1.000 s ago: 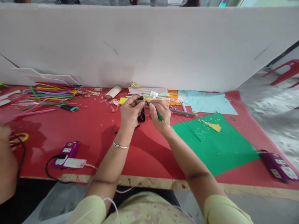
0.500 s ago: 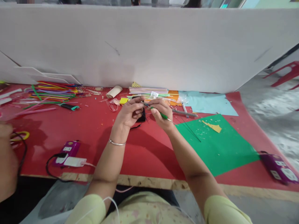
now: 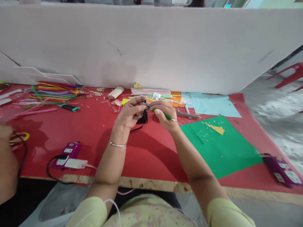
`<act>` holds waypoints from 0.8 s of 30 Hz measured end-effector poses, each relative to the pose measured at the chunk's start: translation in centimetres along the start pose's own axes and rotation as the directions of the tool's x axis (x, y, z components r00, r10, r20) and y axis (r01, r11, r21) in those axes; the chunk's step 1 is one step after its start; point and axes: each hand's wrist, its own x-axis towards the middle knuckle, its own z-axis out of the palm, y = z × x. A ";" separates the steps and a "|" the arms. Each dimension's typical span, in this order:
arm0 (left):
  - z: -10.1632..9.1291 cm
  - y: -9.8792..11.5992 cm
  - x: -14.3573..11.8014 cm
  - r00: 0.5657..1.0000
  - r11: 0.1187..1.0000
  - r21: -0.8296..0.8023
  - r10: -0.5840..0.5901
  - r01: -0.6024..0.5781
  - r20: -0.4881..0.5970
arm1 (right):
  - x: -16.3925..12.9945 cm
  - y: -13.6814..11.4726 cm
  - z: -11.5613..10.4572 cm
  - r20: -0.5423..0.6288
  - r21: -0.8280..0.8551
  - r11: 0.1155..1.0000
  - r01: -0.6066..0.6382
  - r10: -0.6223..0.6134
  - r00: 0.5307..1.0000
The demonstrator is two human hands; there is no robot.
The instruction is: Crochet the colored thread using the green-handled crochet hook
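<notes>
In the head view, my right hand (image 3: pixel 165 116) is closed around a slim metal tool with a green grip (image 3: pixel 167 116), much like a crochet hook. Its tip points left, toward my other hand. My left hand (image 3: pixel 131 113) pinches a small dark piece (image 3: pixel 148 105) at that tip. The piece is too small to make out clearly. Beneath my left fingers, a black phone-like object (image 3: pixel 143 118) lies partly hidden on the red table. A short black cord (image 3: pixel 136 128) lies near it.
A green sheet (image 3: pixel 227 151) bears a yellow scrap (image 3: pixel 215 128) and thin black strands. Colourful strips (image 3: pixel 54 93) and scissors (image 3: pixel 71 107) lie left. Purple power strips (image 3: pixel 71 150) sit near the front edge. A white board (image 3: pixel 151 47) stands behind. Another person's arm (image 3: pixel 7 164) is far left.
My hands have shifted slightly apart, the right one a little to the right and the left one a little left. The tool stays in my right hand.
</notes>
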 end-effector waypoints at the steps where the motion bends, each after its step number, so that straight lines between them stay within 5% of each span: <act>1: 0.1 -0.1 0.0 1.000 1.000 0.005 0.010 -0.010 -0.010 | 0.1 -0.1 0.0 -0.009 0.013 1.000 -0.009 0.009 1.000; 7: 0.6 -0.1 -0.2 0.997 0.998 0.036 0.045 -0.043 -0.060 | 0.1 0.2 -0.1 -0.009 0.009 0.999 -0.049 0.049 0.999; 15: -0.1 0.3 -0.2 1.000 0.998 0.059 -0.003 0.003 -0.015 | 0.2 1.0 -1.2 0.087 0.022 0.998 0.059 -0.061 0.994; 24: -0.2 1.0 -0.5 0.999 0.996 0.084 -0.006 0.009 -0.036 | 0.3 0.5 -2.1 0.155 0.026 1.000 -0.017 0.012 0.988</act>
